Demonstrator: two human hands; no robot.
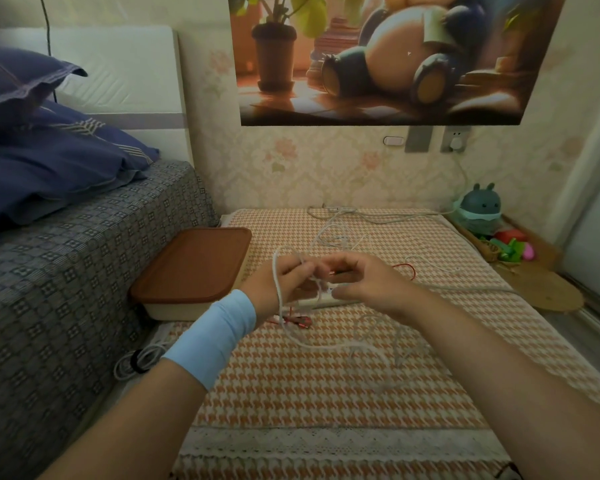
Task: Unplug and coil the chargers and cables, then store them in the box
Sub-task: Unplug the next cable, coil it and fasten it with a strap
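coiling in progress. left hand (284,282) grips the white cable (276,278), looped round it, above the mat (291,393); right hand (368,284) pinches the same cable. one coil (137,363) lies near the lidded box (191,271). wall charger (456,143) appears plugged in.

White cable (277,282) up front, thin red cable (411,271) behind it. The cloth (291,382) below me is orange-and-white houndstooth with a white lace edge. Light blue wristband (215,337) on my left wrist. Box (194,265): reddish-brown lid, cream base. Bed cover (66,271): grey-blue, small square flower motifs. The pillow (49,157) is navy.
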